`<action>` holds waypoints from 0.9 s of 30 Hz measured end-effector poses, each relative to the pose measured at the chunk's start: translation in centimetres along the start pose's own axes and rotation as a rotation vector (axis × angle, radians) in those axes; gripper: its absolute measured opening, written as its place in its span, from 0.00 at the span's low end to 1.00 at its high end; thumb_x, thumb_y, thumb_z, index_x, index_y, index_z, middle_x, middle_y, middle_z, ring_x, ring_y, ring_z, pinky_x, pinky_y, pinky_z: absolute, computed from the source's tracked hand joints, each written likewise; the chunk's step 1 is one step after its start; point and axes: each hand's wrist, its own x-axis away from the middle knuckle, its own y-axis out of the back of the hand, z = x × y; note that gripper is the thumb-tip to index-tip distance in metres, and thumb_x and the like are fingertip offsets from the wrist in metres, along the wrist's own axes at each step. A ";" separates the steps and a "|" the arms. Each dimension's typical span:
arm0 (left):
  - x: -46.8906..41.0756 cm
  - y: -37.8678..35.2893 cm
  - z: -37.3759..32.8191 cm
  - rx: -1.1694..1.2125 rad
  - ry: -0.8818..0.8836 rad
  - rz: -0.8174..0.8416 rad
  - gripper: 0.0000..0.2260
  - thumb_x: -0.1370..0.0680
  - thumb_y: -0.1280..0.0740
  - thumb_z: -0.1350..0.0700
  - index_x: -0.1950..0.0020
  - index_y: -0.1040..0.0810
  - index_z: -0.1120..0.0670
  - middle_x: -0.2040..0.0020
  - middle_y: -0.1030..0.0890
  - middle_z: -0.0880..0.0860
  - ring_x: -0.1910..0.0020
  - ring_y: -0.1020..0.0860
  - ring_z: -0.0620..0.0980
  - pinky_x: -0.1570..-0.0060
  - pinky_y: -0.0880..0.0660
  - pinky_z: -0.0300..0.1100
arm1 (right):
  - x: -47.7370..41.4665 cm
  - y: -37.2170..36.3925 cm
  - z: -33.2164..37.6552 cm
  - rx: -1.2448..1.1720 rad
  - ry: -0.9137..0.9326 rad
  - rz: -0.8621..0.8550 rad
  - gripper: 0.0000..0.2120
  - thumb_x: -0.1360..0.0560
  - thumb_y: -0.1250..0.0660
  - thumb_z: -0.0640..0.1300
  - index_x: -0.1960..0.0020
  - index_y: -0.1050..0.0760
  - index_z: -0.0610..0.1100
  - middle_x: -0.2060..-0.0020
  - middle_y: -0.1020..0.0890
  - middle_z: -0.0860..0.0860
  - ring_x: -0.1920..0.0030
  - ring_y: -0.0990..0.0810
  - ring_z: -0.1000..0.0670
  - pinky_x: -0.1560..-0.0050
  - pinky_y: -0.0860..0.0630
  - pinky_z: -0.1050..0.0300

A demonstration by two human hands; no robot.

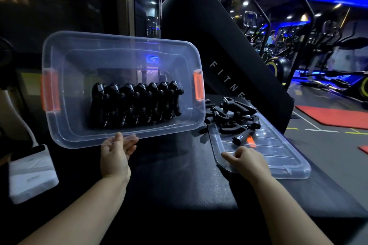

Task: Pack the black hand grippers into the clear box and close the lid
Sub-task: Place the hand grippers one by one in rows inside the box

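I have the clear box (65, 93) tipped up, mouth toward me, long axis left–right. My left hand (115, 157) pinches its near rim; my right hand (249, 162) is curled on the lid (278, 157), gripping nothing. Packed hand grippers (137, 105) stand in a row; loose grippers (237, 115) wait on the worktop (179, 175). Best: set the box flat first — otherwise the row slides.

The clear box (123, 87) (orange latches at both ends) is tipping up on its long side, opening facing the camera, with a row of black hand grippers (137, 103) packed inside. More grippers (235, 117) are lying beside it, partly on the flat clear lid (278, 157).
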 end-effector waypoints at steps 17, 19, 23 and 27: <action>0.1 0.1 -0.1 -0.011 0.010 0.011 0.06 0.18 0.42 0.53 0.53 0.29 0.52 0.67 0.16 0.49 0.64 0.17 0.44 0.61 0.23 0.36 | 2.9 0.8 -0.3 -0.020 0.032 -0.045 0.23 0.28 0.37 0.68 0.67 0.30 0.49 0.67 0.24 0.53 0.60 0.25 0.49 0.64 0.35 0.55; 0.2 0.0 -0.1 -0.012 0.009 0.007 0.06 0.18 0.42 0.53 0.53 0.30 0.52 0.67 0.16 0.49 0.63 0.17 0.45 0.60 0.23 0.37 | 2.9 1.0 -0.1 -0.010 0.027 -0.025 0.23 0.28 0.37 0.67 0.66 0.29 0.48 0.67 0.24 0.53 0.61 0.25 0.50 0.65 0.35 0.55; 0.3 0.0 -0.3 -0.005 0.028 0.021 0.06 0.19 0.41 0.54 0.55 0.30 0.51 0.67 0.16 0.50 0.63 0.18 0.45 0.58 0.24 0.38 | 2.5 1.1 -0.1 -0.034 -0.009 -0.007 0.22 0.30 0.35 0.68 0.64 0.27 0.48 0.68 0.22 0.55 0.62 0.24 0.51 0.66 0.34 0.56; 0.4 -0.2 -0.6 -0.009 0.090 0.089 0.07 0.19 0.41 0.54 0.56 0.28 0.52 0.64 0.16 0.50 0.59 0.18 0.47 0.56 0.24 0.39 | 1.8 1.0 -0.1 -0.116 -0.037 -0.097 0.22 0.30 0.33 0.65 0.66 0.27 0.46 0.72 0.23 0.53 0.66 0.25 0.50 0.69 0.35 0.56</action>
